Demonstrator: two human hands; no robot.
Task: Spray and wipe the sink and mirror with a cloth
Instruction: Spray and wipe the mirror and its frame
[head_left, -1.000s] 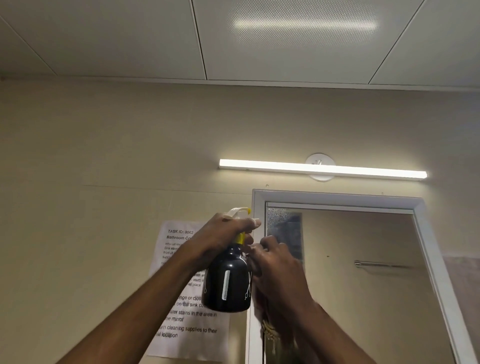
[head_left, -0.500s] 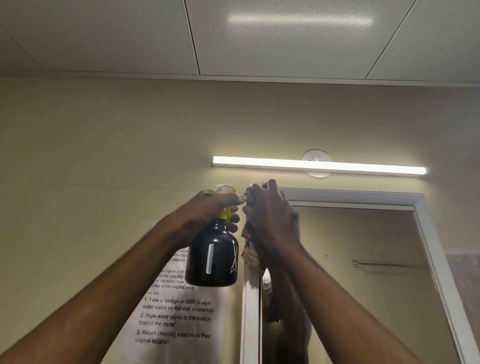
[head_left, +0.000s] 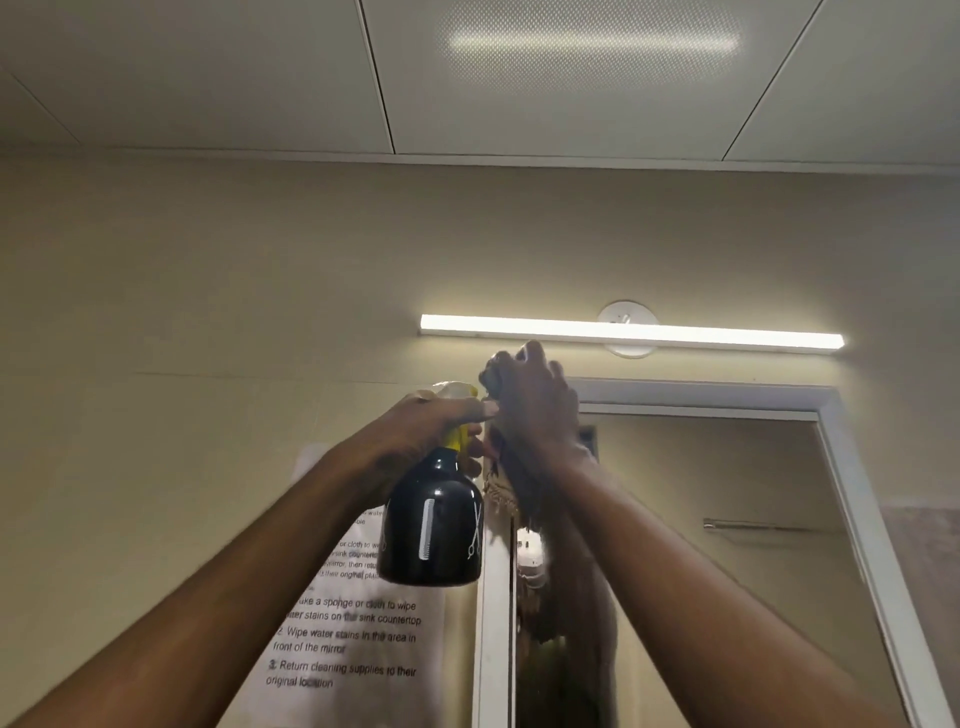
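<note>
The white-framed mirror (head_left: 727, 519) fills the lower right of the wall beneath the lit tube light (head_left: 631, 332), with a printed instruction sheet (head_left: 353, 639) taped just left of its frame. Your right hand (head_left: 535, 410) presses a dark fringed cloth (head_left: 511, 488) against the mirror's top left corner, its grip curled round the bunched fabric. Just beside it, your left hand (head_left: 431, 426) has its grip clamped on the neck of the black spray bottle (head_left: 431, 530), fingers over the yellow-and-white trigger head.
</note>
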